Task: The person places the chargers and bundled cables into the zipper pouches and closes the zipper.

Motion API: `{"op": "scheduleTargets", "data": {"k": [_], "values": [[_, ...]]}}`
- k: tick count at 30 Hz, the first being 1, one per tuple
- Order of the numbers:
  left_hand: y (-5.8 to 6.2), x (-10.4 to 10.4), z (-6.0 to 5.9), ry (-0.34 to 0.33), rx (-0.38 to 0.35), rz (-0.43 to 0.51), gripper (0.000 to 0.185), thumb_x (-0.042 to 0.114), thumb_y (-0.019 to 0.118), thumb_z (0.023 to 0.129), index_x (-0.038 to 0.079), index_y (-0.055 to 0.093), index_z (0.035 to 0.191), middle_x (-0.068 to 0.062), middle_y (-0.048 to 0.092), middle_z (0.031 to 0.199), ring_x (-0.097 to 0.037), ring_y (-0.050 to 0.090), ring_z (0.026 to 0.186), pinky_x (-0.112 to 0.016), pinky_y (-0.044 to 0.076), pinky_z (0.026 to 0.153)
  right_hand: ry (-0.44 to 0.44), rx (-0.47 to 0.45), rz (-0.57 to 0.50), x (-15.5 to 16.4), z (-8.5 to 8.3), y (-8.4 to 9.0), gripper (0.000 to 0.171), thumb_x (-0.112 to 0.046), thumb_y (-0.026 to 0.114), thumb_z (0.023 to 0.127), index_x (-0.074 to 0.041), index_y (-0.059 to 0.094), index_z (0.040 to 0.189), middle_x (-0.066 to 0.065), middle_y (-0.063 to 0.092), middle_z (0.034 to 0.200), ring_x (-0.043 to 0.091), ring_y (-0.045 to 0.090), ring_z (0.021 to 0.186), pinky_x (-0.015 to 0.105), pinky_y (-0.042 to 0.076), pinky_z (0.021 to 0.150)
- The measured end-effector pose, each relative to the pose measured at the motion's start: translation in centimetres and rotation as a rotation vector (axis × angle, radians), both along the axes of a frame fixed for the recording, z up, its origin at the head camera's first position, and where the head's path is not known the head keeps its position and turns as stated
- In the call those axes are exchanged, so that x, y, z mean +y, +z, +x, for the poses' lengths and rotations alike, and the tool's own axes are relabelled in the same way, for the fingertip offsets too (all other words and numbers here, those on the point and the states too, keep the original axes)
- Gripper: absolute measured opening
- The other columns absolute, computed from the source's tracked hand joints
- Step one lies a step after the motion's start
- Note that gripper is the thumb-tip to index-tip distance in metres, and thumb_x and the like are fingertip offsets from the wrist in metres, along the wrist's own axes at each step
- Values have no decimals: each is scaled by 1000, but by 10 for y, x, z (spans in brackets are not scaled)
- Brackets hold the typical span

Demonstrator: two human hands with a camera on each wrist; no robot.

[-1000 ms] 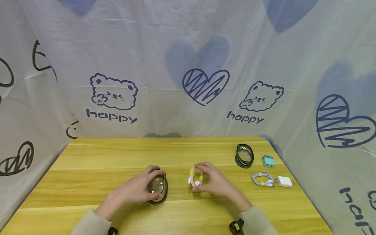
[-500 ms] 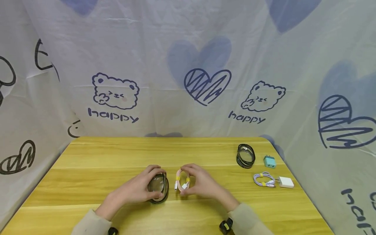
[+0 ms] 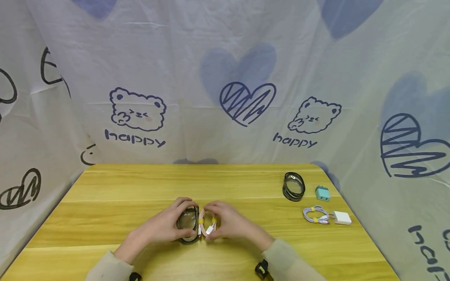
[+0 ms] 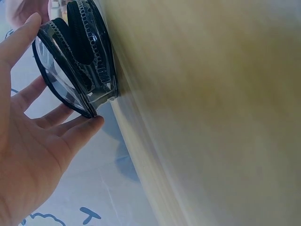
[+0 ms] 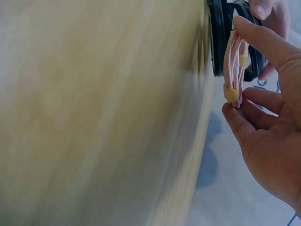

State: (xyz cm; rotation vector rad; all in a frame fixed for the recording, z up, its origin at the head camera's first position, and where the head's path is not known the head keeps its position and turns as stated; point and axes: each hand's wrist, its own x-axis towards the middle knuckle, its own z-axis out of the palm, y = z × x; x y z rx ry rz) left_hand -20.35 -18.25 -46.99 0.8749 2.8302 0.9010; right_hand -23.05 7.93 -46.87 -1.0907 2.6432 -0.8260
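1. The left hand [image 3: 165, 224] held a clear, black-trimmed pouch [image 3: 187, 222] by its two ends, fingers at the far one and thumb at the near one. The pouch stood on edge on the surface [image 3: 140, 183], its zip sides parted.
2. The right hand [image 3: 233, 224] held a coiled pink cable [image 5: 230, 70] the same way, just beside the pouch's zip side. Whether coil and pouch touched could not be told.
3. The cable looked light and springy, likely to flatten if squeezed end to end. The yellow ties [image 5: 231, 92] kept its strands bundled, so a hold close to them would probably have steadied the loop best.
4. A white plug [image 3: 210, 229] lay against the coil. It looked like the stiffest part, and the likeliest to catch on a zip edge, so it was best kept tucked in.
5. The pouch also seemed light. Its clear walls looked thin, smooth and rather slippery, while the black trim appeared firmer and offered the surer grip.
6. Pressure on both ends would likely bow the zip sides apart; pressing the flat walls would probably bring them together. Neither item looked fragile, so a gentle pinch seemed enough.
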Motion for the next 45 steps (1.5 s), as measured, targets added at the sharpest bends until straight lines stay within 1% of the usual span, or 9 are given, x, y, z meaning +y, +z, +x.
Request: {"op": "scheduleTargets", "data": {"k": [8,14,18,24,28,33,37,39,45], "values": [[-2,-1,-1,-6,5,40,80,51,82,87,16,49,151,-11,45,152,-34,56,130,-55,52,105,19,7,27,-10,-1,-4,95,-33,97,72,0,53,149,10,57,150,26,53,138,41,41,119],[-3,-4,-1,-34,-11,128,76,49,80,90,15,47,150,-7,49,149,-32,54,132,-57,47,110,31,11,64,-13,-4,-5,91,-34,97,73,-1,56,147,9,59,148,25,53,138,38,40,120],[-2,-6,1,-32,-55,181,76,47,80,91,12,46,149,-6,51,148,-31,55,131,-58,47,111,33,3,94,-14,-4,-4,89,-34,96,73,-2,57,147,9,59,148,25,52,139,39,40,120],[4,-10,10,34,-112,186,81,47,81,89,14,45,153,-13,48,156,-40,47,142,-64,38,116,34,-1,123,-15,-3,-2,89,-35,95,74,-3,56,148,9,57,151,28,51,141,41,39,121],[7,-14,13,64,-179,237,80,44,84,86,17,47,152,-14,50,154,-44,47,140,-63,45,111,34,-16,126,-14,-2,0,89,-35,94,75,-4,55,149,9,55,152,29,49,142,43,39,121],[7,-20,12,13,-316,398,76,28,85,88,13,45,151,-24,45,154,-53,48,136,-46,58,99,42,-31,133,-15,-3,1,88,-35,93,78,-3,53,150,10,54,153,29,48,143,42,38,121],[4,-24,10,-29,-406,494,77,19,84,90,8,41,153,-31,37,157,-57,42,140,-42,57,101,51,-26,138,-17,-3,2,88,-36,92,78,-3,53,150,10,54,153,29,49,143,41,37,122],[3,-26,9,-35,-418,511,77,18,83,90,7,40,153,-30,36,158,-56,35,145,-43,53,106,54,-21,143,-18,-4,2,88,-36,92,78,-3,53,150,10,54,154,29,48,143,41,37,122],[-2,-30,5,-64,-436,561,78,15,82,91,5,38,154,-29,35,160,-55,31,147,-46,47,111,66,-27,147,-20,-5,3,87,-38,89,80,-5,52,152,9,52,156,28,47,144,41,36,122]]}}
